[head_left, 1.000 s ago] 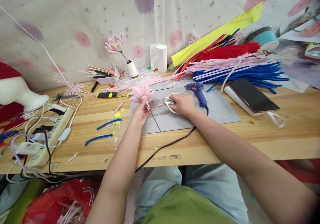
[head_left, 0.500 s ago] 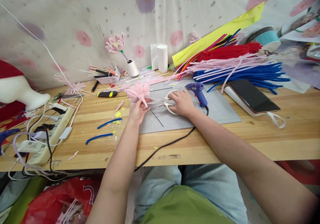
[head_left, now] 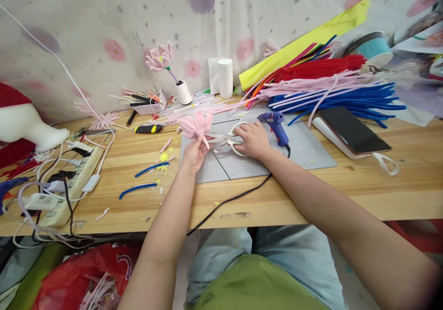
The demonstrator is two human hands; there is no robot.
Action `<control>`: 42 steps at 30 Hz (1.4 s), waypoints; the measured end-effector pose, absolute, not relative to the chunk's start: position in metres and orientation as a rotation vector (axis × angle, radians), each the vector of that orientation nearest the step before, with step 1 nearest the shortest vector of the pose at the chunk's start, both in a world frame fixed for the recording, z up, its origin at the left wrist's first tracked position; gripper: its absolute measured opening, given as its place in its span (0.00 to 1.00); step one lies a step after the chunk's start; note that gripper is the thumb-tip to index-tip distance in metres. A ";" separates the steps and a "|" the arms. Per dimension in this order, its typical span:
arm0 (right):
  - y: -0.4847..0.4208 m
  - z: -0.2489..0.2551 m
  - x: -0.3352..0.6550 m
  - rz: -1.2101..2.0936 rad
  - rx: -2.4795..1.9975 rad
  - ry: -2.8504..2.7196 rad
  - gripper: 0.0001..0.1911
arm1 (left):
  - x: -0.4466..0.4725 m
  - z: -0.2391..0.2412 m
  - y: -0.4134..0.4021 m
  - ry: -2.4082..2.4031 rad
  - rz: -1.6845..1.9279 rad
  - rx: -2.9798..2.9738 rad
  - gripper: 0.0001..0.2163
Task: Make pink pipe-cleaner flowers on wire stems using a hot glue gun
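My left hand (head_left: 195, 155) is closed around the base of a pink pipe-cleaner flower (head_left: 195, 124), whose petals spread above the fingers. A thin dark wire stem (head_left: 220, 164) runs from the flower's base toward the lower right, over the grey cutting mat. In my right hand (head_left: 254, 140) is a pair of scissors (head_left: 237, 137) with cream handles, fingers through the loops. Its blades point left and reach the flower's base beside my left fingertips. Whether the blades touch the pipe cleaner I cannot tell.
A blue glue gun (head_left: 276, 126) stands on the cutting mat (head_left: 304, 155), right of my right hand. Bundled pipe cleaners (head_left: 332, 100) and a phone (head_left: 353, 130) lie further right. At left are blue pipe-cleaner pieces (head_left: 138, 190), a utility knife (head_left: 148, 129) and a power strip (head_left: 74, 185).
The flower has shifted slightly right and its wire has swung a little. The scissor blades now show more plainly, open at the flower's base.
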State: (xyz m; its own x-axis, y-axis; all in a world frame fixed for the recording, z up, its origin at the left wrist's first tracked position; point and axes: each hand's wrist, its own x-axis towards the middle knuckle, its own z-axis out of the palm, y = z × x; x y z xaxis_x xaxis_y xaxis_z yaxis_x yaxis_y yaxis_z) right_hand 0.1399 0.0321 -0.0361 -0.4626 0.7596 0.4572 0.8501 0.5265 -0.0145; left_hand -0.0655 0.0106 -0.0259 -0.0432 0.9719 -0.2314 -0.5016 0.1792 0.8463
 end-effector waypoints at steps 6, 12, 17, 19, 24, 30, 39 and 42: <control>0.032 -0.035 0.142 -0.307 -1.321 -2.368 0.17 | -0.061 -0.026 0.009 0.992 1.305 0.582 0.05; 0.030 -0.035 0.138 -0.303 -1.328 -2.364 0.16 | -0.055 -0.028 0.008 1.018 1.260 0.553 0.04; 0.029 -0.035 0.135 -0.270 -1.340 -2.366 0.15 | -0.054 -0.030 0.009 1.020 1.269 0.578 0.04; 0.028 -0.035 0.135 -0.265 -1.343 -2.370 0.14 | -0.054 -0.031 0.009 1.032 1.264 0.586 0.04; 0.029 -0.038 0.134 -0.253 -1.349 -2.366 0.14 | -0.054 -0.032 0.010 1.047 1.264 0.581 0.04; 0.028 -0.038 0.133 -0.193 -1.417 -2.395 0.16 | -0.055 -0.032 0.009 1.019 1.277 0.580 0.03; 0.025 -0.030 0.137 -0.111 -1.792 -2.124 0.18 | -0.059 -0.028 0.009 1.051 1.426 0.650 0.06; 0.024 -0.026 0.139 -0.001 -1.951 -2.105 0.18 | -0.061 -0.027 0.011 1.053 1.525 0.635 0.07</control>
